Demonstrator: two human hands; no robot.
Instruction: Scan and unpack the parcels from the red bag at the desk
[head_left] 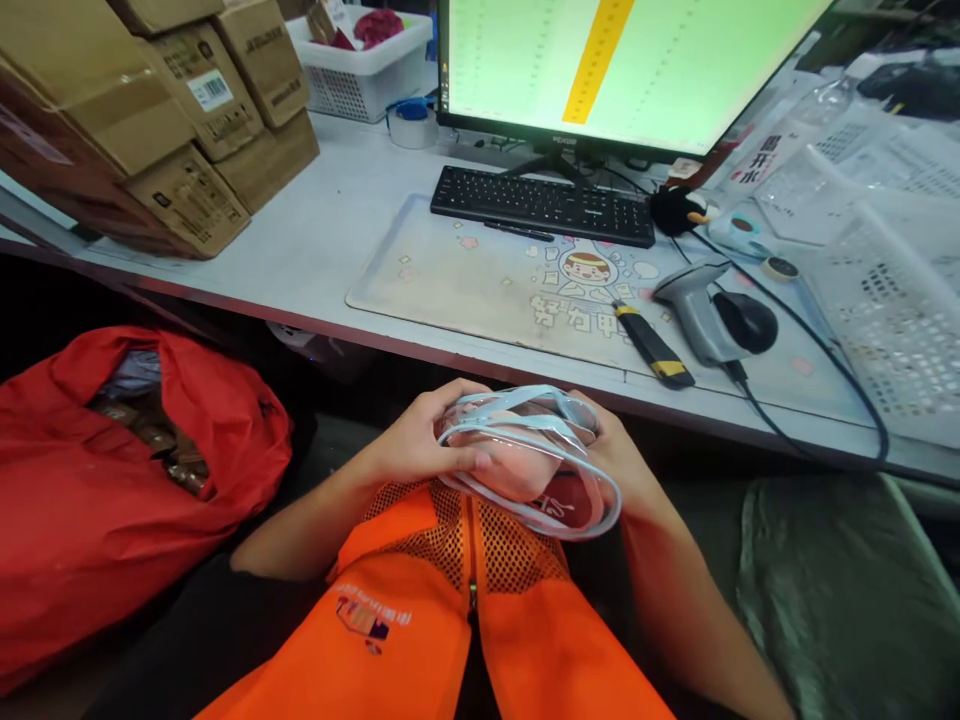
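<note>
Both hands grip a clear plastic pouch (517, 462) with pale blue edging, held above my lap just in front of the desk edge. Inside it show soft pinkish contents and a dark red patch with white lettering, whose kind I cannot make out. My left hand (427, 435) is closed on the pouch's left side, its thumb lying across the front. On the right side my right hand (611, 450) holds the pouch, with most of its fingers hidden behind it.
On the desk are a keyboard (544, 205), a box cutter (652, 345), a barcode scanner (705, 315) with a cable, and a monitor (630, 60). Cardboard boxes (210, 90) are stacked at left. A red bag (67, 450) stands lower left; white baskets (892, 300) are at right.
</note>
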